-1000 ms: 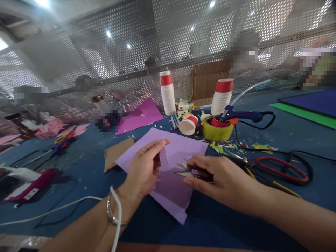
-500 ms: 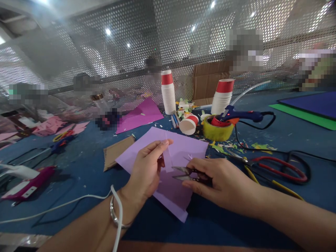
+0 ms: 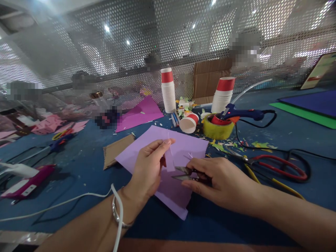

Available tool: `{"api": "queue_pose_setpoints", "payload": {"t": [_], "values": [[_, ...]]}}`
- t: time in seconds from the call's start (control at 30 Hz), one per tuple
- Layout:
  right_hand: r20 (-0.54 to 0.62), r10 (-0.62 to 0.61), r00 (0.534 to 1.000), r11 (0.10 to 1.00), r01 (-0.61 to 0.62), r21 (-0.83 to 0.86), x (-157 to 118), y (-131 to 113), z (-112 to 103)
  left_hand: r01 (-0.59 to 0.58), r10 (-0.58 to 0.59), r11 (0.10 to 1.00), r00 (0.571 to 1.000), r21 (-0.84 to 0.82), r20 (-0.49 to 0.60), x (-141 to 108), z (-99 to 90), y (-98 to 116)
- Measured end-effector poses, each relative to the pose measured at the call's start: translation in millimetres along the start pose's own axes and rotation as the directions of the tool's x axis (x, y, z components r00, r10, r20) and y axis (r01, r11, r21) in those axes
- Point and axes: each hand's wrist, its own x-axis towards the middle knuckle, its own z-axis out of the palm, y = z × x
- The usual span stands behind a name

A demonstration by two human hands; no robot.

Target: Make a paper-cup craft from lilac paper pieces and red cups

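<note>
My left hand (image 3: 150,164) pinches a narrow strip of light purple paper (image 3: 170,161) between thumb and fingers, its lower end hanging toward the right. In my right hand (image 3: 214,176) is a small pair of thread snips (image 3: 182,173), blades parted and pointing left. The blade tips are close to the strip's lower end; whether they touch it I cannot tell. Under both hands lies a larger sheet of light purple paper (image 3: 181,199), with a few thin slivers of purple paper (image 3: 189,155) on it near the snips.
Beyond the sheet stand two stacks of paper cups (image 3: 168,92), a tipped cup (image 3: 188,124) and a yellow tape roll (image 3: 218,129) with a blue glue gun (image 3: 243,113) on it. Red-handled scissors (image 3: 280,167) lie right. A white cable (image 3: 78,198) crosses my left wrist; a power strip (image 3: 28,183) sits left.
My left hand and the strip have shifted slightly to the right, nearer the snips. The right hand stays almost in place, with the blades still parted.
</note>
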Motion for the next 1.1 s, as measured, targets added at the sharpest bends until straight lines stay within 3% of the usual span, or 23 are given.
{"api": "queue_pose_setpoints", "payload": {"t": [0.37, 0.67, 1.1], "values": [[-0.048, -0.007, 0.999, 1.0, 0.006, -0.016, -2, 1, -1, -0.07, 0.069, 0.997, 0.996, -0.012, -0.06, 6, -6.2, -3], [-0.03, -0.005, 1.0, 0.999, 0.004, -0.034, -1, 0, 1, -0.044, 0.043, 0.999, 0.999, -0.012, -0.015, 1, -2.4, -4], [0.003, -0.097, 0.995, 0.995, 0.097, -0.004, -2, -1, 2, 0.069, -0.071, 0.996, 0.996, 0.048, 0.049, -4, 4.8, -5]]}}
